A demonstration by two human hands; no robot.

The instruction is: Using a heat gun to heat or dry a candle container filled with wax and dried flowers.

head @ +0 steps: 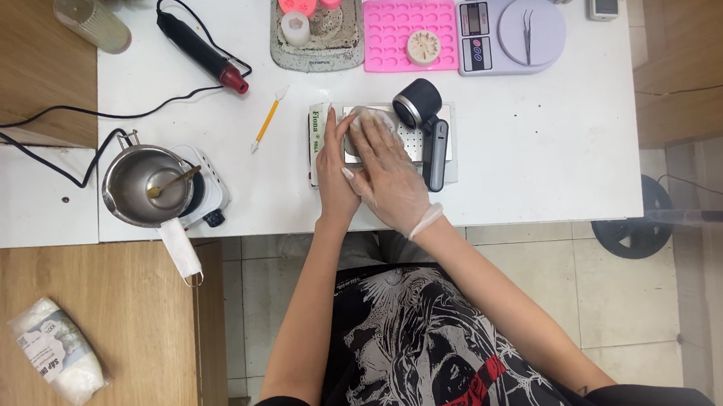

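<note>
Round pale lump point(371, 120) under right hand point(393, 176).

Bright even overhead light, soft short shadows, sharp focus throughout

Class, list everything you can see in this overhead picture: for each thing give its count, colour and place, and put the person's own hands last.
White table: one, centre.
Metal pot: one, silver, on a small white hotplate at the table's left edge.
Heat gun: one, black with red tip, upper left.
Craft knife: one, yellow and white, left of the hands.
Silicone mould tray: one, pink, top centre.
Kitchen scale: one, pale lilac, top right, with tweezers on it.
Metal plate: one, silver, under the hands.
Black handheld tool: one, on the plate's right side.
Bag of white material: one, on the wooden surface at lower left.
Left hand: bare, beside a white box.
Right hand: clear glove, pressing on the plate.
</note>
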